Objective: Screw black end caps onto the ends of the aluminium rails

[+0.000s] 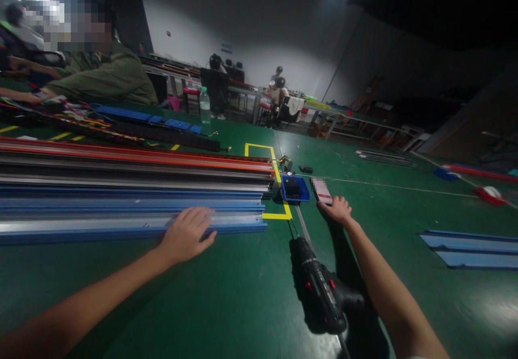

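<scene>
My left hand (186, 235) lies palm down on the nearest blue and silver rail (121, 224) of a long stack, its fingers curled over the rail's top edge. My right hand (338, 209) reaches forward on the green table (226, 289) and touches a small flat device with a pixelated screen (322, 190), fingers bent around its near end. A black cordless drill (319, 291) lies on the table between my arms, next to my right forearm. A small blue bin (295, 188) with dark parts sits just left of the device.
Red, black and blue rails (133, 167) are stacked to the left inside yellow floor-tape marks (277, 216). Two blue rails (473, 248) lie at the right. A person in a green jacket (105, 75) sits at the far left. A water bottle (205, 106) stands behind. Other people sit at distant tables.
</scene>
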The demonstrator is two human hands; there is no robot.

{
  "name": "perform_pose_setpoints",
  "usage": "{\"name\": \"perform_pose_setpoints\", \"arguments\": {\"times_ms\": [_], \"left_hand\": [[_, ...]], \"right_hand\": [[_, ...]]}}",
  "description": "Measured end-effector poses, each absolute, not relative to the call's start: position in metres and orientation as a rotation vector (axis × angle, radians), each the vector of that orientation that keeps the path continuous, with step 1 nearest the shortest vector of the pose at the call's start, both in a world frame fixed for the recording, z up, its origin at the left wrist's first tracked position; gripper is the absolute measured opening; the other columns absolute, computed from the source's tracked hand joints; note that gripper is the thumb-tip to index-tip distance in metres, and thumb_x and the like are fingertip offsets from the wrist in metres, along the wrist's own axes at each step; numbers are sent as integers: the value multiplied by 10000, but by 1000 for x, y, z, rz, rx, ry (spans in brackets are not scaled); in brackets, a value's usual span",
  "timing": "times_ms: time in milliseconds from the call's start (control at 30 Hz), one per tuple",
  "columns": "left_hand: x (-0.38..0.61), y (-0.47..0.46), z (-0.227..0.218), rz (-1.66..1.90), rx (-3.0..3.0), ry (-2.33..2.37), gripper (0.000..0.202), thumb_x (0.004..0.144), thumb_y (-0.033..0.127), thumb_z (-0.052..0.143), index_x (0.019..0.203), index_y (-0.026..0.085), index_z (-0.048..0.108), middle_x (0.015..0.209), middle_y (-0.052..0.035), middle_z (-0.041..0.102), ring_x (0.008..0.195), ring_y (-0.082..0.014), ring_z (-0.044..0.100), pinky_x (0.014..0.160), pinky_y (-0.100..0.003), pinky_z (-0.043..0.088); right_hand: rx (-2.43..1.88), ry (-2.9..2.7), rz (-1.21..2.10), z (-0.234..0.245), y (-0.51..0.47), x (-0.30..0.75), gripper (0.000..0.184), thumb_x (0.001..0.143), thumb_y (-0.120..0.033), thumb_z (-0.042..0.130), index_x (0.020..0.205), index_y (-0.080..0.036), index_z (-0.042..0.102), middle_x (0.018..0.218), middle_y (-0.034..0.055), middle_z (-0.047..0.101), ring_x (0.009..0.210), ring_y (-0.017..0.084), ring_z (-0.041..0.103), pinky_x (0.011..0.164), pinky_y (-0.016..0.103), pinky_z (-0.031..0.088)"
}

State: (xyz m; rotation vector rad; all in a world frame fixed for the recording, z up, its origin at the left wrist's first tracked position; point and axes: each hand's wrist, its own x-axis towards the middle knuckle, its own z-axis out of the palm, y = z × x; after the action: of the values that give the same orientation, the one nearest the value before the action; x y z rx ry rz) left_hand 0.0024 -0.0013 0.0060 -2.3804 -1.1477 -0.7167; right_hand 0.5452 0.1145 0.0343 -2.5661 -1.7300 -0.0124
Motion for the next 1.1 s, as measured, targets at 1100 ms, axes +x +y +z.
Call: {"name": "perform_pose_setpoints", "arguments": {"times_ms": [1100], "left_hand": [[6, 0, 9, -719, -2401, -1191, 247, 917, 367, 589, 1002, 166, 704, 1220, -134, 715, 1113, -309, 639, 955, -510, 527]], "right_hand": [[-2652, -1589, 127, 53, 148, 538, 1054, 752, -846, 618, 1444, -59, 506, 1493, 314, 458, 1406, 459, 433, 1126, 542, 357]]}}
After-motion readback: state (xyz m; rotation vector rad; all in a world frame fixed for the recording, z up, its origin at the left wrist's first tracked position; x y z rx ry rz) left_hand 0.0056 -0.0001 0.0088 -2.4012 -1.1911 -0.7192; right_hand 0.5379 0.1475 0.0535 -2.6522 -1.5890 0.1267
